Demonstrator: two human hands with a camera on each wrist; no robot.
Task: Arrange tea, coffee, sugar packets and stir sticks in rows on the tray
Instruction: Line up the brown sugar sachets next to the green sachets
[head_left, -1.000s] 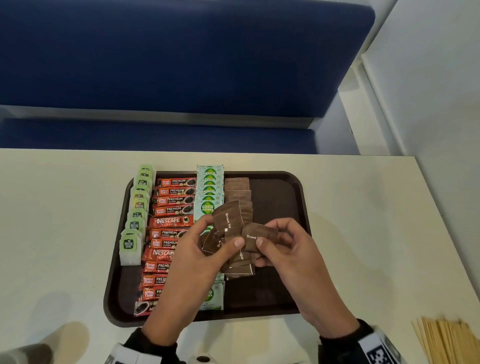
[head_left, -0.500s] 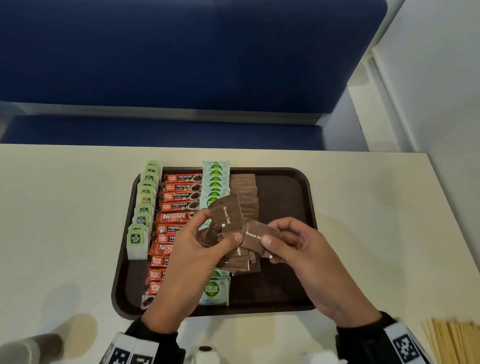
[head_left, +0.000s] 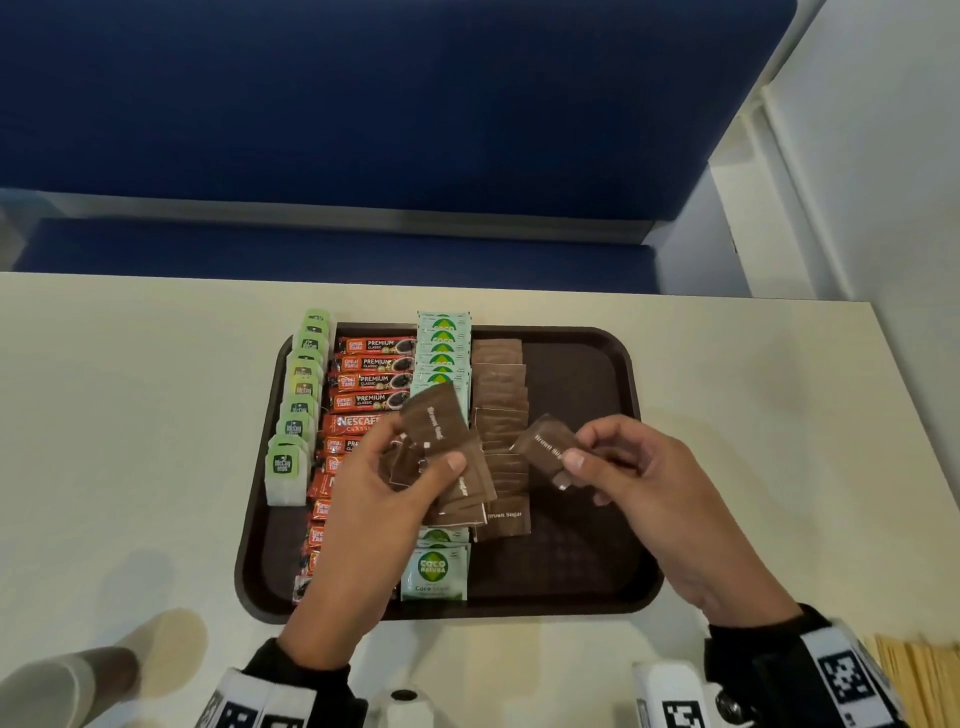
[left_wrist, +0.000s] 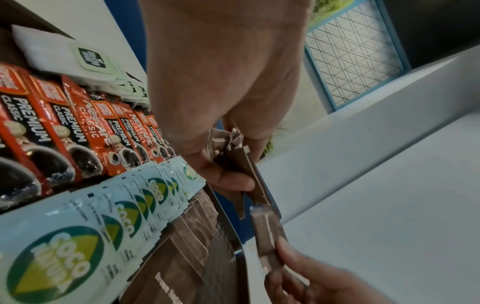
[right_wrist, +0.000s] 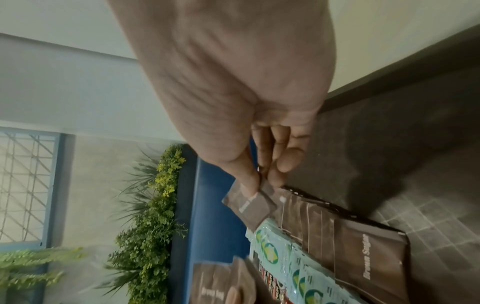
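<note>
Pinching one brown sugar packet (head_left: 546, 448), right hand (head_left: 652, 499); left hand (head_left: 384, 499) gripping a fanned stack (head_left: 447, 457).

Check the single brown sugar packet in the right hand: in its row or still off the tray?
Off the tray. The right hand pinches the brown sugar packet in the air, above the brown sugar row and the tray.

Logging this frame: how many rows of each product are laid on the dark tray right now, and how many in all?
White tea bags with green tags: 1 row
Red coffee sticks: 1 row
Pale green coco sugar packets: 1 row
Brown paper sugar packets: 1 row
Wooden stir sticks: 0 rows, they lie off the tray
Total: 4 rows on the dark brown tray
</note>
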